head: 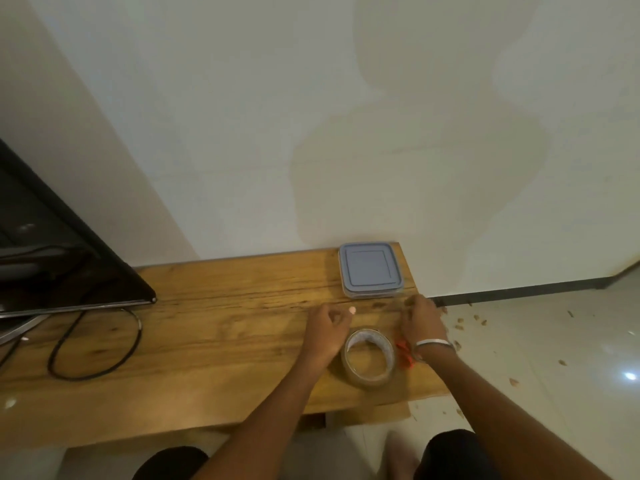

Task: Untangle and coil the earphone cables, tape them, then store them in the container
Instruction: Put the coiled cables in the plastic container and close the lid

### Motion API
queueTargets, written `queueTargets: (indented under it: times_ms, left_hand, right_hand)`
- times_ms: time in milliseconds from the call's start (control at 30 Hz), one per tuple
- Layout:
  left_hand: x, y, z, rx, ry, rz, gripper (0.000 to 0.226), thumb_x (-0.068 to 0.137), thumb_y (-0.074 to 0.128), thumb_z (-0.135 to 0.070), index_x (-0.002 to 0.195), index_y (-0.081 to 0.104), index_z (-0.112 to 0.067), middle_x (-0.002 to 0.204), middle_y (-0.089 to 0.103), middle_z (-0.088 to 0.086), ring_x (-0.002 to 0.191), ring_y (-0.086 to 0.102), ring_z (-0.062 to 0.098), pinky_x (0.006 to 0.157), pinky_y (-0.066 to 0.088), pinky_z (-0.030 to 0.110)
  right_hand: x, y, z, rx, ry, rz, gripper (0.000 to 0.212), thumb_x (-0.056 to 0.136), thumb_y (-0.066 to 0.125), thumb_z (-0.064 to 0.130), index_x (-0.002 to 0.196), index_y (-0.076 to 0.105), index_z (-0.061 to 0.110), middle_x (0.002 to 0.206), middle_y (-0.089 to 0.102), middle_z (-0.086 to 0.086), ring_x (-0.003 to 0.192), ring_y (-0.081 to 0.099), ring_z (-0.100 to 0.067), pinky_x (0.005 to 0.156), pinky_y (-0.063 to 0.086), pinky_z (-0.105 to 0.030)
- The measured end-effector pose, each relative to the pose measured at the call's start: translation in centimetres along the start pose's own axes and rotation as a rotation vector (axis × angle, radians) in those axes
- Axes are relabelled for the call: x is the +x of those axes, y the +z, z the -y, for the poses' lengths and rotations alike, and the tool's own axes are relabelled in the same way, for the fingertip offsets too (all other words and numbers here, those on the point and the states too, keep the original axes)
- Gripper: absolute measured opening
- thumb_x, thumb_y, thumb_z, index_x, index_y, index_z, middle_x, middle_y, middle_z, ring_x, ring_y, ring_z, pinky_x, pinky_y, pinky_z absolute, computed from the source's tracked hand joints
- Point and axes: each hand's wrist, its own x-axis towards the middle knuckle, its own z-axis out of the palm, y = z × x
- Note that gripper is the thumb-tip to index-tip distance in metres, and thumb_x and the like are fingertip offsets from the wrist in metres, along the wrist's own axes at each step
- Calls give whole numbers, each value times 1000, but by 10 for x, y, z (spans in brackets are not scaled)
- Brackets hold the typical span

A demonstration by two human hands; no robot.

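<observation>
A pale wall rises behind a low wooden bench [214,327], with glossy floor tiles off to the right. On the bench the left hand [327,329] has its fingers curled with the thumb and forefinger drawn together, and something small and pale shows at its fingertips — possibly an earbud, though it is too small to be sure. The right hand [420,322] is curled down against the wood, and what it holds, if anything, I cannot tell. The earphone cable itself is not clearly visible; if it is there, it would run between the two hands.

Just below and between the hands sits the tape roll [369,356], and something red [403,355] pokes out under the right wrist. The container [370,270] lies just beyond the hands against the wall, its blue lid [370,268] on.

The step looks like stretching or coiling — keep light tension between the two pinches, wind even loops, and hold the bundle with one hand while the other reaches back for the tape.
</observation>
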Motion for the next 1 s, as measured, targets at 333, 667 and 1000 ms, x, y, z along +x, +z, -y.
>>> queueTargets:
  times_ms: [333, 667, 1000]
  left_hand:
    - [-44, -13, 9, 168, -144, 71, 38, 79, 73, -16, 109, 50, -14, 100, 58, 1, 86, 65, 20, 71, 61, 40]
    - [-42, -92, 38, 80, -298, -107, 51, 83, 72, -12, 125, 45, -5, 105, 54, 6, 73, 68, 23, 54, 59, 30]
    - [-35, -88, 29, -15, -292, -146, 47, 82, 73, -15, 120, 47, -6, 107, 60, 9, 77, 70, 25, 42, 50, 21]
  right_hand:
    - [-55, 12, -2, -70, -156, 154, 24, 84, 58, 9, 108, 58, 11, 114, 52, -10, 100, 55, -27, 90, 48, -34]
    - [-65, 75, 70, -59, -286, 178, 29, 83, 60, 2, 109, 57, 14, 115, 51, -8, 103, 51, -24, 85, 46, -29]
    - [-62, 48, 54, 138, -403, 197, 12, 93, 53, 16, 99, 63, 12, 96, 60, -3, 86, 55, -15, 73, 39, -18]
